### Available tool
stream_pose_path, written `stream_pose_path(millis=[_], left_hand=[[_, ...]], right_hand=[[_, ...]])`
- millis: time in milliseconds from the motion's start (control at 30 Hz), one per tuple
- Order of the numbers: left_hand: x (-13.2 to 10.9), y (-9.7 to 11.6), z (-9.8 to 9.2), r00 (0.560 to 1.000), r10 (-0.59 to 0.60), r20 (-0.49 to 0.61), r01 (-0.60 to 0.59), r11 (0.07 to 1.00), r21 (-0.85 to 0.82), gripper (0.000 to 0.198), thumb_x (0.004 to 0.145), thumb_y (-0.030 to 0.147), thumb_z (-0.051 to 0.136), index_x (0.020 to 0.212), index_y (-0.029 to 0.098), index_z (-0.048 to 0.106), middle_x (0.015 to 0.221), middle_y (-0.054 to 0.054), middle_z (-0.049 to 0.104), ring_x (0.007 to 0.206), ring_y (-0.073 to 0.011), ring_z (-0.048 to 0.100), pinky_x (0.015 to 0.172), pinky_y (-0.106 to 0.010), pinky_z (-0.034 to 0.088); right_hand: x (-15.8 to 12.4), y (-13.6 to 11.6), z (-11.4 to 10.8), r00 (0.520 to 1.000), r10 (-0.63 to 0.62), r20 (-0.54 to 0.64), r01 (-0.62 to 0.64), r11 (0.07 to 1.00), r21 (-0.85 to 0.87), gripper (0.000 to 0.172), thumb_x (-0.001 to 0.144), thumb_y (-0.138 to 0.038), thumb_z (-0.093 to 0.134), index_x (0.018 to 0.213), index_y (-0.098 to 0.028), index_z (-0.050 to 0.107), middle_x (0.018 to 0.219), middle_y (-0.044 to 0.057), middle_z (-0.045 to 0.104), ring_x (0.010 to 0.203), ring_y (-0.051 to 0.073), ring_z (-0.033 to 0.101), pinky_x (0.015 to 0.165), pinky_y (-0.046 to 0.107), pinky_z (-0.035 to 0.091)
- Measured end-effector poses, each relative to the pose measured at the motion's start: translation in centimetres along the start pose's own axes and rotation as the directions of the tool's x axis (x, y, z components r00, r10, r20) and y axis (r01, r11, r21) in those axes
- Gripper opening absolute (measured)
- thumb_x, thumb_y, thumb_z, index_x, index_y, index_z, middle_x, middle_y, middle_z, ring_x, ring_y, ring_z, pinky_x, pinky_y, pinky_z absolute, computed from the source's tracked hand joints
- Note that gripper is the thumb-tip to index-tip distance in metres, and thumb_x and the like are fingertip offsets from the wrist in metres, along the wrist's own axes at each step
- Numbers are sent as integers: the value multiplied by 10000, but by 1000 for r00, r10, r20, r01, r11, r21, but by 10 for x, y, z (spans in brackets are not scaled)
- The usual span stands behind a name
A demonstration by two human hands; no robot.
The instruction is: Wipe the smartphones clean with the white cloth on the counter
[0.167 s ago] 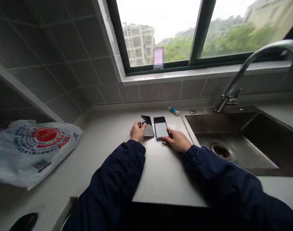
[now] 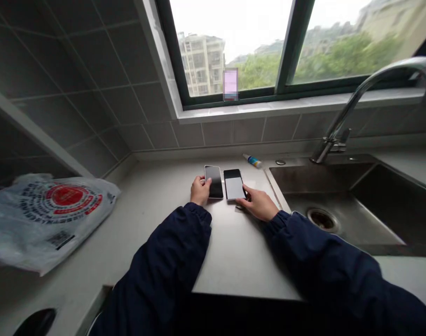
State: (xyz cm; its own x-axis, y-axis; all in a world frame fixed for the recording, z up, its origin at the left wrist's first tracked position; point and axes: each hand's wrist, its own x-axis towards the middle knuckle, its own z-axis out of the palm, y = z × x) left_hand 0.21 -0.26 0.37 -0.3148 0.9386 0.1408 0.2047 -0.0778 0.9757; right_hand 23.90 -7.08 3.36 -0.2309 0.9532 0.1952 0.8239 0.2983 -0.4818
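Note:
My left hand (image 2: 200,191) grips a dark-screened smartphone (image 2: 214,181) along its left edge, the thumb lying over the front. Close by on the right is a second phone-shaped slab (image 2: 234,185), black at the top with a pale grey area below. My right hand (image 2: 258,201) is closed on its lower right corner, thumb at the bottom edge and fingers at the side. A narrow gap separates the two devices, and both face up over the white counter (image 2: 234,252). A small dark object (image 2: 238,207), too small to name, lies just below the right one.
A white and blue tube (image 2: 252,161) lies behind the devices. On the right are a steel sink (image 2: 297,179) and a curved tap (image 2: 353,100). A printed plastic bag (image 2: 52,219) rests at left. The window (image 2: 230,88) is behind the counter; a dark round object (image 2: 36,322) is lower left.
The phone in my left hand has tilted slightly, so the bright reflection on its screen is gone and it looks evenly dark. My right hand and its device look the same.

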Motion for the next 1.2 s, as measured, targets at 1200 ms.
stream_pose_path(millis=[1200], left_hand=[[-84, 67, 11, 650, -247, 719, 758, 280, -589, 653, 956, 566, 388, 1348, 86, 591, 1121, -236, 732, 856, -336, 728, 933, -596, 510]], right_hand=[[9, 5, 1, 916, 197, -350, 12, 858, 514, 521, 864, -357, 593, 1332, -133, 648, 1170, 136, 745, 918, 242, 732, 806, 384, 594]])
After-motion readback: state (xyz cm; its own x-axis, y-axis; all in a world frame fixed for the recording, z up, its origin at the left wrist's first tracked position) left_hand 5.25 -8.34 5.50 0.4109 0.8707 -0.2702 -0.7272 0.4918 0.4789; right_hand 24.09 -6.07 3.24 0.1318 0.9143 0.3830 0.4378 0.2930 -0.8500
